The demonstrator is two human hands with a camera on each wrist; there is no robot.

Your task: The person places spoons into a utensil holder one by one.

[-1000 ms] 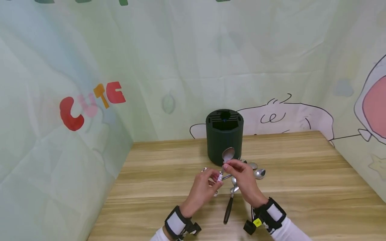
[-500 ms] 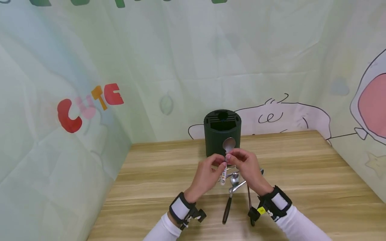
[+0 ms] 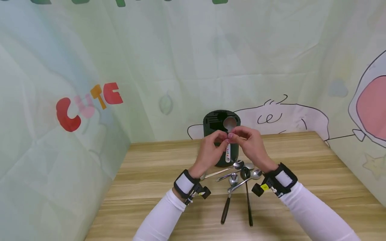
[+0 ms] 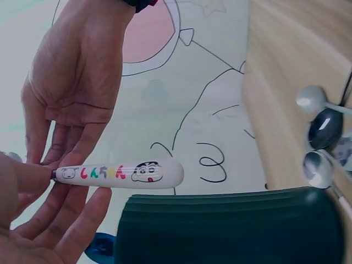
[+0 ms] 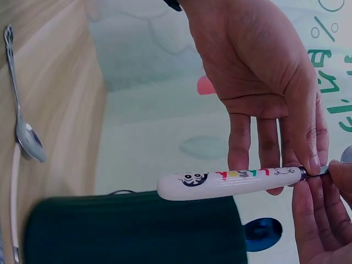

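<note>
A spoon point(image 3: 228, 154) with a white handle printed with coloured characters and a cartoon face is held upright in front of the dark green utensil holder point(image 3: 208, 134). Its round metal bowl point(image 3: 230, 123) points up, level with the holder's top. My left hand point(image 3: 208, 150) and right hand point(image 3: 252, 145) both pinch its neck, fingertips meeting there. In the left wrist view the handle point(image 4: 121, 175) lies above the holder point(image 4: 231, 231) in the picture. The right wrist view shows the handle point(image 5: 231, 184) partly overlapping the holder point(image 5: 137, 231).
Several spoons lie crossed on the wooden table point(image 3: 163, 174) before the holder, among them a black spoon point(image 3: 248, 197) and a dark-handled spoon point(image 3: 225, 209). A dark blue rounded piece point(image 5: 264, 235) sticks out at the holder's top. A printed cloth point(image 3: 169, 67) hangs behind.
Both hands have risen with the spoon, from low over the table to the holder's top. The spoon now stands straighter, and more of the spoons on the table show beneath my hands.
</note>
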